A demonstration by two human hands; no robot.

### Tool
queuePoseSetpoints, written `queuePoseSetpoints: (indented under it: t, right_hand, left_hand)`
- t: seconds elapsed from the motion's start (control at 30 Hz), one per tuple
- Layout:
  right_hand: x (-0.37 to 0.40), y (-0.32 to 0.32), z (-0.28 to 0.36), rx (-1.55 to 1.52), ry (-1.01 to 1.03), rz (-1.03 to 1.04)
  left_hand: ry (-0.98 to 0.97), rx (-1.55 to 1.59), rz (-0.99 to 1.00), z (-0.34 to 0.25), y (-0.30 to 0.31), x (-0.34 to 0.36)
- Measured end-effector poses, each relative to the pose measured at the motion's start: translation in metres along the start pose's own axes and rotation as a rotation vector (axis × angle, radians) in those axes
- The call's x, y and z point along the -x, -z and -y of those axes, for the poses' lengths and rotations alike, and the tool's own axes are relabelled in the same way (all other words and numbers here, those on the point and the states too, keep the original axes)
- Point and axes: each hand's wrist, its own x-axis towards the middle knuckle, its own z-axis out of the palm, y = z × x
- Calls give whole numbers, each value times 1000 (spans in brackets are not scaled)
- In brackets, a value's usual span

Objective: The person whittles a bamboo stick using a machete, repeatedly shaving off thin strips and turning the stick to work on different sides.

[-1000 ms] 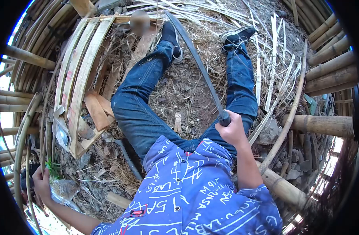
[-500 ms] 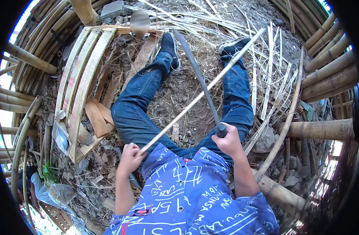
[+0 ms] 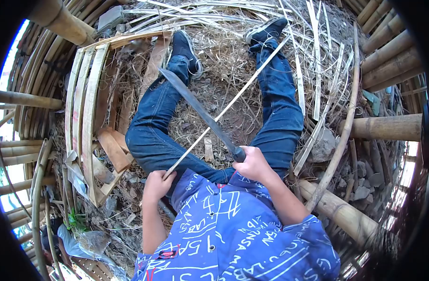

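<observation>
My left hand (image 3: 158, 184) is closed around the near end of a long, pale bamboo strip (image 3: 246, 86), beside my left thigh. The strip slants up and away to the right, its far end over my right shin. In my right hand (image 3: 253, 164) is the dark handle of a machete (image 3: 196, 104), fingers wrapped round it. Its long grey blade points up and left across the strip, with the tip over my left lower leg. Blade and strip cross in front of my lap, between my spread legs.
A slatted wooden crate (image 3: 88, 103) lies on the left, with a brown wood block (image 3: 114, 150) by it. Split bamboo strips (image 3: 316, 61) and shavings litter the ground ahead. Thick bamboo poles (image 3: 387, 127) and rocks (image 3: 323, 146) are on the right. A person (image 3: 67, 241) is partly visible lower left.
The machete has swung to the left, its tip now over my left leg, and my right hand has shifted left. My left hand still grips the strip. The view has shifted slightly.
</observation>
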Motion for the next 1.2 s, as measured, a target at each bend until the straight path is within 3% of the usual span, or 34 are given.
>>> queuePoseSetpoints:
  t: [0.2,0.3,0.4,0.5,0.6,1.0,1.07,1.1,1.2]
  right_hand:
    - [-8,-2,-4,83,18,-5]
    - [-11,-6,-4,50,-106,63]
    - [-12,-13,-3,79,-124,133]
    - [-12,-23,-7,160,-74,172]
    - [-11,-30,-4,246,-35,211]
    - [-35,-9,0,593,-14,222]
    - [-41,1,-9,575,-88,60]
    - [-44,11,1,536,-168,114]
    - [-50,15,-7,603,-113,69]
  left_hand:
    - [18,51,137,-2,10,-12]
    - [35,10,115,-17,9,-7]
    - [30,-38,2,-32,4,3]
    - [-87,-136,-238,-40,-5,11]
    - [-95,-178,-308,-48,0,19]
    - [41,-111,-219,-56,22,30]
    - [40,-110,-224,-59,27,34]
    - [39,-110,-230,-60,28,36]
    - [-25,-104,-220,-54,28,31]
